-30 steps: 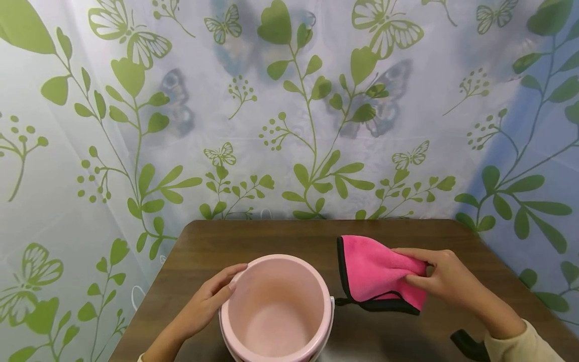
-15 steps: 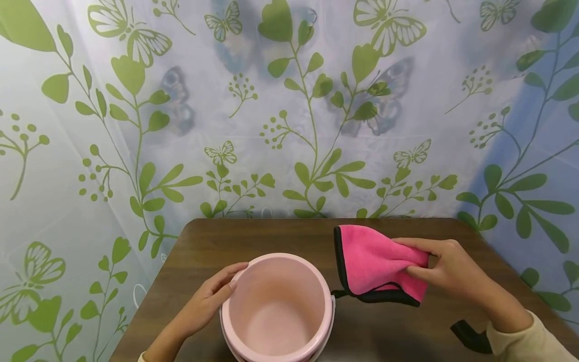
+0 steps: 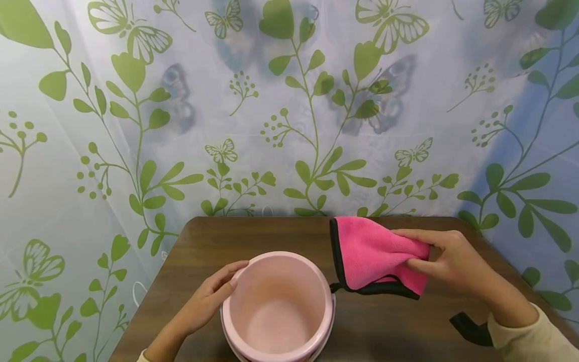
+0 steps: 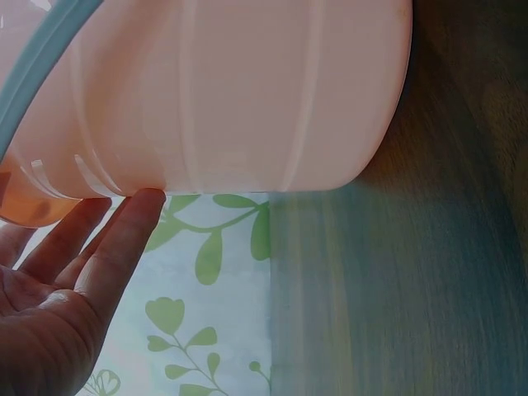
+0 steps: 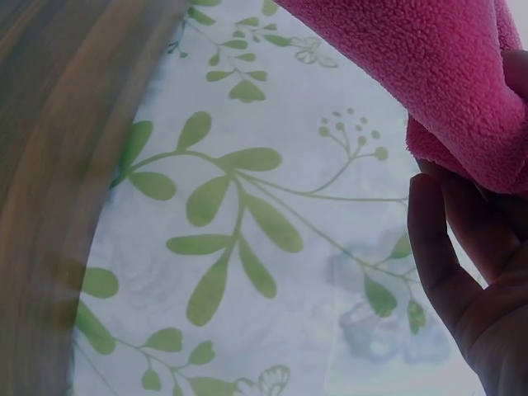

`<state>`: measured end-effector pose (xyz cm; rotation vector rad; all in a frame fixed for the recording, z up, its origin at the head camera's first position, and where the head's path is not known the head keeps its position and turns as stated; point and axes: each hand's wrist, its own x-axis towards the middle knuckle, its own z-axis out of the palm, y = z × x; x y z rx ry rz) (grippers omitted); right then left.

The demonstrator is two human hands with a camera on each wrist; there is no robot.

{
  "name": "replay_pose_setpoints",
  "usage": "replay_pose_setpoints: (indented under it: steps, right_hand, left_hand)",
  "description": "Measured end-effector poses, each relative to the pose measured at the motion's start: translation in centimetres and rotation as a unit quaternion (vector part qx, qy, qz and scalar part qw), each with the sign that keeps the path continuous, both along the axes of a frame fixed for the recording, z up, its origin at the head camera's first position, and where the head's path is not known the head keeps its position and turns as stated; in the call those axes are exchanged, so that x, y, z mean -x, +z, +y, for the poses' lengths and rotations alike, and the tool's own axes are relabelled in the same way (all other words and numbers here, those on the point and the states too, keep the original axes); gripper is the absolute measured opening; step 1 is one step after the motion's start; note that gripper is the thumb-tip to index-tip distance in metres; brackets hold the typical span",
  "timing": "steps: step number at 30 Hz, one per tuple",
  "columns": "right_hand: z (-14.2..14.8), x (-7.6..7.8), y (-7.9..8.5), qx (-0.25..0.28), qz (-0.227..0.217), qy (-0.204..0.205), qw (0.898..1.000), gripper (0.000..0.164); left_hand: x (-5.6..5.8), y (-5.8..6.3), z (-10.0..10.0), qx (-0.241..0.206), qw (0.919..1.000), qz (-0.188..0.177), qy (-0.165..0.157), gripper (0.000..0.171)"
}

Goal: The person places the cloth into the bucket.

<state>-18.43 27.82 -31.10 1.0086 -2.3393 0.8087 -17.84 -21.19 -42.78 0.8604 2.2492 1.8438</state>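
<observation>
A pink plastic bucket [image 3: 228,314] stands upright on the table, its inside bare in the head view. My left hand [image 3: 205,297] rests against the bucket's left rim, and the left wrist view shows straight fingers [image 4: 124,239] touching the wall. To the bucket's right, a pink plush cleaning cloth [image 3: 368,254] with black edging is raised above the table. My right hand [image 3: 454,261] pinches its right side between thumb and fingers, leaving the rest loosely folded. A black hanging loop dangles from its lower left corner near the bucket's rim.
A dark curved object [image 3: 470,329] lies on the brown wooden table [image 3: 253,234] beside the right sleeve; its kind is unclear. A white curtain [image 3: 289,166] with green leaves and butterflies encloses the table's back and sides. The bucket's pale handle [image 4: 37,62] hangs down its side.
My right hand has lifted the cloth upward and very slightly left in the head view. The left hand and the bucket stay in place.
</observation>
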Motion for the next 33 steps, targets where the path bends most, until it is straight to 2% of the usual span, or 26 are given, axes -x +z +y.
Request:
replay_pose_setpoints:
  steps: [5,14,20,22,28,33]
  right_hand:
    - [-0.4,0.1,0.6,0.006,0.010,0.009,1.000,0.067]
    - [-2.3,0.6,1.5,0.003,0.033,0.064,0.997,0.067]
    - [-4.1,1.0,1.7,0.014,0.045,0.110,0.993,0.047]
    - [-4.7,0.9,1.9,0.013,0.036,0.117,0.992,0.046]
    - [-6.4,0.9,2.0,0.009,0.011,0.142,0.990,0.055]
    - [-7.8,1.1,1.4,0.018,0.023,0.178,0.984,0.055]
  left_hand:
    - [0.0,0.0,0.0,0.002,1.0000,0.000,0.001,0.042]
    - [0.0,0.0,-0.1,-0.002,1.0000,-0.001,-0.004,0.042]
    - [0.1,0.0,-0.1,-0.001,1.0000,0.001,-0.002,0.042]
    - [0.0,-0.1,-0.1,0.000,1.0000,0.002,0.000,0.042]
    - [-0.1,-0.2,0.0,0.000,1.0000,0.006,0.002,0.042]
    - [-0.3,-0.3,0.2,0.005,1.0000,0.001,0.006,0.042]
